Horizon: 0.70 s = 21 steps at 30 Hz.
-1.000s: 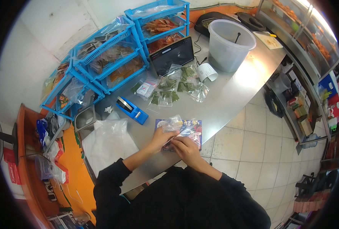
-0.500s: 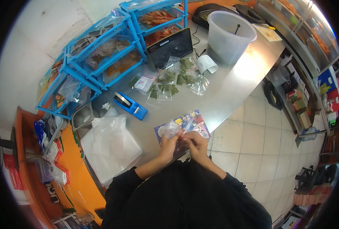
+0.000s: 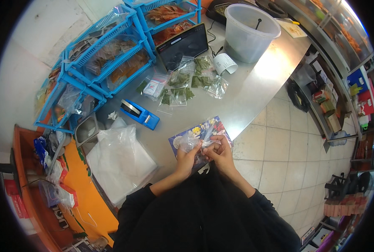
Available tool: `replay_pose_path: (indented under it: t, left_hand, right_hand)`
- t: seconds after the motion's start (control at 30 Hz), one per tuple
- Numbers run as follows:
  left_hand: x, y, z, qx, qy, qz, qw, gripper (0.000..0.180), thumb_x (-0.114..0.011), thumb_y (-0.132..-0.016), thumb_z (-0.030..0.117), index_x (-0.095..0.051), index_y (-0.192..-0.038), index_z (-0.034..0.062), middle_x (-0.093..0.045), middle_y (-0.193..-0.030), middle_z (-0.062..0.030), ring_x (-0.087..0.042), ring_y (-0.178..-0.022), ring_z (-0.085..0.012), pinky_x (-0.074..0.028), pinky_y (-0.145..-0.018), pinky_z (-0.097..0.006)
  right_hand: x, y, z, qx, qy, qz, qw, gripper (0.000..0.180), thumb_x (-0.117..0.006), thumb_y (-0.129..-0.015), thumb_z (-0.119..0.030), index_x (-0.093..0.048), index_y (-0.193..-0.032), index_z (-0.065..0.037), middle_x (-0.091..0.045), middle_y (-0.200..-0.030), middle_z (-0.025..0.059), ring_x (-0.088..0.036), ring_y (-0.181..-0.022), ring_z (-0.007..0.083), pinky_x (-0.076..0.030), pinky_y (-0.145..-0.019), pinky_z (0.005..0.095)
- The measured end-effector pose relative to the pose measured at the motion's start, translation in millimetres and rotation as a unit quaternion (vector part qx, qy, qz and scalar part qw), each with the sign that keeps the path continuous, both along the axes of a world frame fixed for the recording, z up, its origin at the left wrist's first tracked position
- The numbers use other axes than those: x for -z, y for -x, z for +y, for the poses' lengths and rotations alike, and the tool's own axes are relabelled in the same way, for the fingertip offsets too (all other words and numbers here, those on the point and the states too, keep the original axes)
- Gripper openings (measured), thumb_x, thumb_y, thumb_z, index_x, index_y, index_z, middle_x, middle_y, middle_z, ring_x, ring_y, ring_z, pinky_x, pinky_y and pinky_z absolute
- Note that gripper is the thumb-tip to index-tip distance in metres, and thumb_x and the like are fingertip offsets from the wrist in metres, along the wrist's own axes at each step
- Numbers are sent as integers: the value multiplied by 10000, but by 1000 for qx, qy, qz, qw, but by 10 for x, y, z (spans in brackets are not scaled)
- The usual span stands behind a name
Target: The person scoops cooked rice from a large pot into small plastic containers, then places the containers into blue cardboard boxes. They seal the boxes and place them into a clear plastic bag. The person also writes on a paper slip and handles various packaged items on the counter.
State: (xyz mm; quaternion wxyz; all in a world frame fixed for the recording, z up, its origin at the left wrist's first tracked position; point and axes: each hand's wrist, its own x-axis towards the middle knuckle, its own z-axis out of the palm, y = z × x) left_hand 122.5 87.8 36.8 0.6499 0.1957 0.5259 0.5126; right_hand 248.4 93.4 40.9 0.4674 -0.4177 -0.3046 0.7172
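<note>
Both my hands meet over a colourful printed sheet or box (image 3: 175,142) at the near edge of the metal table. My left hand (image 3: 187,157) is closed on a clear plastic bag (image 3: 188,142), whose bulging part sits above the thumb. The fingers of my right hand (image 3: 221,155) pinch the same bag near its gathered part, just right of the left fingertips. A loose end of clear plastic rises from between the hands. What the bag contains cannot be made out.
Small clear packets of green leaves (image 3: 179,80) lie beyond, near a tablet (image 3: 182,46) and a translucent bucket (image 3: 250,35). A blue tape dispenser (image 3: 140,114) and a stack of plastic bags (image 3: 119,164) lie left. Blue stacked baskets (image 3: 107,71) stand far left; a metal tray (image 3: 86,131) is nearer.
My right hand has turned slightly, its fingers spreading up and right along the bag's gathered end. The left hand keeps its hold. The whole view has shifted a little.
</note>
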Motion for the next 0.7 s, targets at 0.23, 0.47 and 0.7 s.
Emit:
replay_pose_path:
  t: [0.23, 0.47, 0.7]
  left_hand:
    - [117, 34, -32, 13, 1, 26, 1000, 165, -605, -801, 142, -572, -918, 30, -583, -788, -6, -533, -663, -63, -419, -544, -193]
    - [116, 84, -52, 79, -21, 99, 992, 141, -588, -809, 133, -576, -925, 54, -595, -807, -10, -537, -678, -63, -421, -556, -187]
    - [296, 41, -63, 56, -120, 252, 959, 217, -623, -742, 98, -542, -935, 40, -588, -858, -51, -564, -804, -136, -441, -729, -266]
  right_hand:
    - [34, 6, -5, -23, -10, -18, 1000, 355, -587, -762, 14, -361, -1026, -57, -548, -675, 54, -515, -572, 102, -400, -512, 208]
    - [80, 72, 11, 37, -22, -22, 999, 316, -581, -787, -29, -393, -1041, -10, -551, -702, 49, -530, -608, 99, -433, -549, 209]
    - [-50, -153, 269, -119, 31, -89, 988, 138, -592, -796, -99, -531, -832, 19, -591, -720, 68, -547, -603, 100, -448, -544, 241]
